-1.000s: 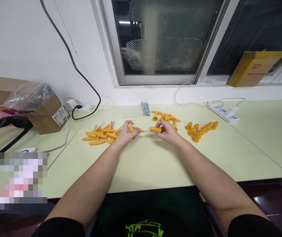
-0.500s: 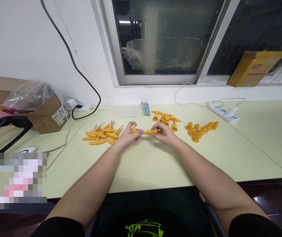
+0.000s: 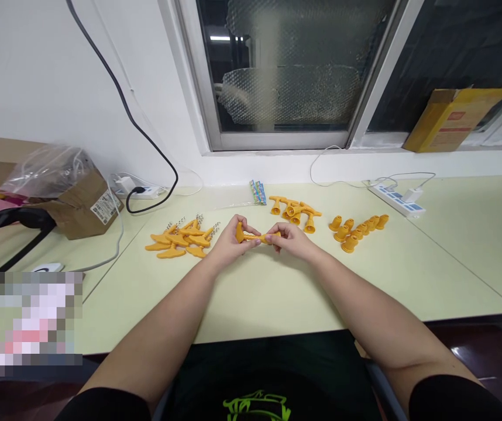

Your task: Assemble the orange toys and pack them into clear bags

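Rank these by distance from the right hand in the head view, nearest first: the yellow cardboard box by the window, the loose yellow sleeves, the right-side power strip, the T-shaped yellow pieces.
From the right hand:
1. T-shaped yellow pieces: just beyond it.
2. Loose yellow sleeves: to its right.
3. Power strip: farther right, near the wall.
4. Yellow cardboard box: far right, against the window.

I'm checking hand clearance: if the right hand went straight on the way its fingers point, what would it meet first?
The right hand points leftward, so probably the left hand, which holds a yellow T-shaped plastic-looking handle; exact depth is unclear.
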A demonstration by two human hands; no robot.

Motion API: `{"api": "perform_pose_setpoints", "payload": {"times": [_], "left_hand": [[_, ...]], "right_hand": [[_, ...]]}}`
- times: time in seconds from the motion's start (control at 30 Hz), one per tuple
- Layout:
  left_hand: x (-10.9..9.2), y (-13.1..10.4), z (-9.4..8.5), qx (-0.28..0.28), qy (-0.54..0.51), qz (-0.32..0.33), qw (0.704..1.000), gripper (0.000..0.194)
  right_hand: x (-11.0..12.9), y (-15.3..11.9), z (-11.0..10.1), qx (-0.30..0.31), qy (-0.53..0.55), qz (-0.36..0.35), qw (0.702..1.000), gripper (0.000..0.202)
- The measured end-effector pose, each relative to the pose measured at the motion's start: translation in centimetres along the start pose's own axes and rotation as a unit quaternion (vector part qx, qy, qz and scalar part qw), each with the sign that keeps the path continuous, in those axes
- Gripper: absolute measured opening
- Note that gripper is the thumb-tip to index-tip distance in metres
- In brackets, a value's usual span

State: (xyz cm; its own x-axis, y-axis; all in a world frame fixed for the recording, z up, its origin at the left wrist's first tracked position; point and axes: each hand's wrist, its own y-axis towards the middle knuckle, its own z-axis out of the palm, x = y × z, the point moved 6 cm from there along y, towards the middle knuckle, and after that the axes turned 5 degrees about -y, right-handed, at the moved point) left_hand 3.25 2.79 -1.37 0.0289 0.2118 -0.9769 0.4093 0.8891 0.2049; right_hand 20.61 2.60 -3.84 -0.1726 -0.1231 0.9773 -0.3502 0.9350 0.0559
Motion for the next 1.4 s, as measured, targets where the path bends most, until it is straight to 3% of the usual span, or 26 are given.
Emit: {"api": "perform_pose_setpoints", "payload": {"times": [0.13,0.2,0.27,0.33,0.4,0.43,0.53,0.67,0.73,0.83,0.9,1.0,1.1,1.17,1.3,1.4], "left_hand": [[-0.8,-0.4,0.5,0.026,0.027,0.029,0.999,0.050],[-0.8,-0.3,0.5,0.024,0.010,0.024,0.999,0.052],[-0.5,0.1,0.1,0.001,-0.011,0.018,1.000,0.053],[0.0,0.4,-0.5,-0.028,-0.026,0.006,0.999,0.055],[0.6,0.7,-1.0,-0.049,-0.039,-0.016,0.998,0.056],[0.8,0.7,-1.1,-0.053,-0.044,-0.024,0.997,0.056],[0.5,0.5,-0.9,-0.036,-0.038,-0.018,0.998,0.055],[-0.3,0.0,0.2,0.014,-0.026,0.010,1.000,0.059],[-0.2,0.0,0.3,0.015,-0.035,0.000,0.999,0.060],[0.2,0.3,-0.2,-0.009,-0.038,-0.024,0.999,0.058],[0.3,0.4,-0.6,-0.020,-0.030,-0.033,0.999,0.056],[-0.1,0.3,-0.6,-0.021,-0.019,-0.019,0.999,0.054],[-0.4,0.1,-0.3,-0.009,-0.023,-0.013,1.000,0.054],[0.0,0.0,-0.1,0.005,-0.028,-0.037,0.999,0.052],[1.8,0.1,-0.1,0.020,-0.026,-0.119,0.992,0.048],[2.6,0.4,-0.5,-0.003,-0.044,-0.138,0.990,0.049]], "right_hand": [[-1.8,-0.6,1.6,0.076,0.108,0.212,0.968,0.036],[-1.8,-1.1,1.9,0.088,0.113,0.244,0.959,0.039],[-0.9,-0.9,1.6,0.061,0.086,0.169,0.980,0.036],[0.6,-0.7,0.5,-0.008,0.015,0.035,0.999,0.039],[1.6,-0.8,-0.2,-0.069,-0.056,-0.068,0.994,0.044],[1.7,-0.7,-0.3,-0.076,-0.069,-0.084,0.991,0.042],[0.2,0.1,0.3,-0.037,0.010,0.007,0.999,0.031],[-1.4,0.0,1.2,0.010,0.101,0.177,0.979,0.036],[-0.8,-0.2,0.9,0.017,0.075,0.148,0.986,0.036],[1.4,-0.5,-0.3,-0.040,-0.035,-0.021,0.998,0.037],[1.9,-0.6,-0.4,-0.056,-0.080,-0.071,0.993,0.037],[0.4,-0.3,0.6,-0.007,0.011,0.027,1.000,0.033],[-0.6,-0.4,1.9,0.058,0.102,0.131,0.984,0.031],[0.0,-0.7,2.0,0.079,0.088,0.104,0.988,0.031],[2.2,-1.4,0.9,0.092,-0.013,-0.021,0.995,0.034],[2.8,-1.6,-0.4,0.079,-0.006,-0.040,0.996,0.032]]}}
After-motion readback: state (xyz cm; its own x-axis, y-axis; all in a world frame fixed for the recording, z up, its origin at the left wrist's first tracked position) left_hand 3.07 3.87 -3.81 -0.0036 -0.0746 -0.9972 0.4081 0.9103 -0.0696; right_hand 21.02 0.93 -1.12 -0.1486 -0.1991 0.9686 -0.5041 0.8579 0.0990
